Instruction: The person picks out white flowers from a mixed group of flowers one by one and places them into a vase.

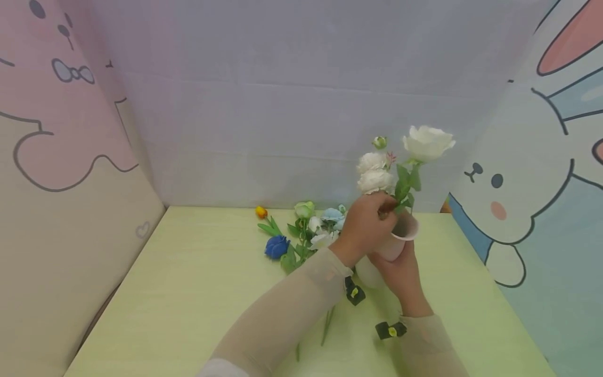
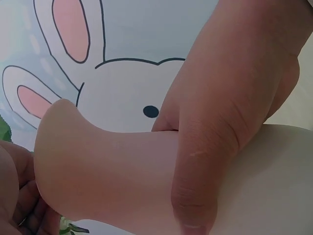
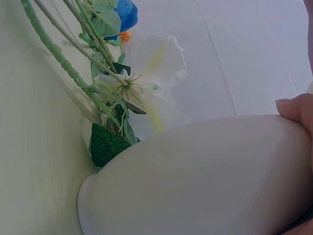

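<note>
A pale vase with a flared mouth [image 1: 411,230] stands tilted on the table, leaning toward the right. My right hand [image 1: 400,272] grips its neck, with the thumb across the front in the left wrist view. At the mouth, my left hand [image 1: 367,225] has curled fingers pinching the leafy stem of a large white rose [image 1: 427,142]. Lower white blooms [image 1: 375,178] and a small green bud [image 1: 379,142] rise behind that hand, their stems hidden by it. The smooth vase body [image 3: 195,181] fills the lower right wrist view.
Left of the vase lie several artificial flowers: a blue one [image 1: 277,246], an orange-yellow tulip [image 1: 261,212], a pale green bloom [image 1: 304,209], and white and light blue ones [image 1: 332,214]. Their stems reach toward the near table edge. Cartoon-printed cloth [image 1: 523,209] hangs around the table.
</note>
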Tool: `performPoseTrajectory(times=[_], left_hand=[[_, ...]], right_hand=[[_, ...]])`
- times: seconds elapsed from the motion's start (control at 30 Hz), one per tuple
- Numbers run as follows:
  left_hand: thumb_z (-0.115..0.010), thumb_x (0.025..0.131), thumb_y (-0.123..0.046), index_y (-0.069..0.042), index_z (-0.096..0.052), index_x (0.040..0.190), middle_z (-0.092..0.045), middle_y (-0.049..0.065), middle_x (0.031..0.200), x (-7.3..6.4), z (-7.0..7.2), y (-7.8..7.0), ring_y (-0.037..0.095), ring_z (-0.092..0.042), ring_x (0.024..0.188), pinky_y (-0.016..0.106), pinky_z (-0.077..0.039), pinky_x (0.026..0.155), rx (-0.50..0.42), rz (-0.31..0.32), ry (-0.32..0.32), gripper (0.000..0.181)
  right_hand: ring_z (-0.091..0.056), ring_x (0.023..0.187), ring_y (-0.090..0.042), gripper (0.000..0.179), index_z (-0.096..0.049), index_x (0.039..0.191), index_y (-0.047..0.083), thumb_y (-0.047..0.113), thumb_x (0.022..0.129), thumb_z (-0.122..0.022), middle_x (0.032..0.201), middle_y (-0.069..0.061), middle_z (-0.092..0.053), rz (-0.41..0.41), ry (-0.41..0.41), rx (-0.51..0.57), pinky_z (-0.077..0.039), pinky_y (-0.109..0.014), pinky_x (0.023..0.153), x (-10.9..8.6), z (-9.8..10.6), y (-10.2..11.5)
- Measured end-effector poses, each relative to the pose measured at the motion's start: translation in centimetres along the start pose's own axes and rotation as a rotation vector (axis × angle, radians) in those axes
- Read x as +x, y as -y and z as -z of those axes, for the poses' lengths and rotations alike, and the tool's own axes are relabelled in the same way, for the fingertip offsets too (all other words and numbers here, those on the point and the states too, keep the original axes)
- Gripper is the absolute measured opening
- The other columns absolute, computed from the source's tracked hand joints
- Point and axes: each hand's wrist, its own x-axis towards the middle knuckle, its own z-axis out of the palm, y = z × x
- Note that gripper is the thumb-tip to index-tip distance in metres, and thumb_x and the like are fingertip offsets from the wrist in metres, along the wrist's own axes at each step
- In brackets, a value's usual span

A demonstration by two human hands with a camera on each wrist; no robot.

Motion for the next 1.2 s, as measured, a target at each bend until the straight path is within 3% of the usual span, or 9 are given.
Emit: performPoseTrajectory(times=[0.1,0.3,0.5,0.7,0.83,1.03,1.2], left_hand=[[-0.066,0.095,-0.013,-0.014,-0.076,0.112,-0.075,-0.005,0.104,0.1,-0.2,0.2,0.009,-0.062,0.098,0.016,-0.047,0.083,0.068,0.002,-0.024,0.02],[-0.068,0.093,-0.015,-0.015,-0.076,0.105,-0.073,-0.008,0.096,0.1,-0.4,0.6,0.012,-0.06,0.096,0.021,-0.048,0.079,0.113,0.079,-0.025,0.015],[-0.067,0.094,-0.015,-0.017,-0.077,0.107,-0.07,-0.013,0.091,0.1,-0.5,1.1,0.01,-0.06,0.093,0.021,-0.047,0.076,0.056,0.118,-0.008,0.017],[-0.064,0.098,-0.019,-0.018,-0.075,0.105,-0.068,-0.014,0.092,-0.1,-0.6,1.3,0.007,-0.058,0.091,0.02,-0.047,0.076,0.0,0.112,-0.007,0.013],[-0.062,0.1,-0.018,-0.016,-0.073,0.102,-0.068,-0.011,0.095,-0.5,-0.5,1.6,0.006,-0.059,0.091,0.021,-0.048,0.078,-0.035,0.077,-0.033,0.012],[-0.06,0.1,-0.017,-0.015,-0.069,0.103,-0.064,-0.008,0.1,-1.5,-0.4,2.5,0.015,-0.06,0.091,0.021,-0.046,0.077,-0.089,0.045,-0.106,0.01],[-0.059,0.099,-0.016,-0.018,-0.066,0.099,-0.061,-0.009,0.095,-2.4,0.2,3.1,0.02,-0.057,0.088,0.026,-0.044,0.077,-0.143,0.072,-0.128,0.007]], right_hand=[[-0.047,0.131,-0.029,0.101,-0.016,0.162,0.019,0.016,0.087,-0.083,0.151,-0.013,-0.042,-0.001,-0.006,0.004,-0.041,-0.052,0.104,0.0,0.0,0.0],[-0.046,0.132,-0.027,0.099,-0.017,0.161,0.019,0.017,0.087,-0.083,0.151,-0.01,-0.041,-0.009,-0.008,0.015,-0.041,-0.052,0.104,0.1,-0.1,0.0],[-0.049,0.128,-0.026,0.1,-0.018,0.161,0.019,0.019,0.087,-0.084,0.147,-0.012,-0.045,-0.032,-0.013,-0.001,-0.042,-0.049,0.103,0.0,-0.1,0.1],[-0.05,0.125,-0.024,0.101,-0.018,0.162,0.021,0.02,0.086,-0.085,0.146,-0.01,-0.046,-0.043,-0.016,0.0,-0.043,-0.043,0.1,-0.1,-0.1,0.2],[-0.049,0.125,-0.023,0.102,-0.017,0.162,0.022,0.02,0.086,-0.085,0.146,-0.01,-0.046,-0.053,-0.018,-0.004,-0.044,-0.042,0.1,-0.2,-0.1,0.3],[-0.049,0.125,-0.023,0.1,-0.019,0.161,0.02,0.022,0.086,-0.085,0.145,-0.011,-0.047,-0.071,-0.023,0.002,-0.043,-0.04,0.1,-0.2,-0.1,0.5],[-0.049,0.125,-0.024,0.101,-0.021,0.161,0.018,0.022,0.084,-0.087,0.145,-0.011,-0.047,-0.066,-0.04,0.0,-0.043,-0.04,0.1,-0.3,-0.2,0.5]])
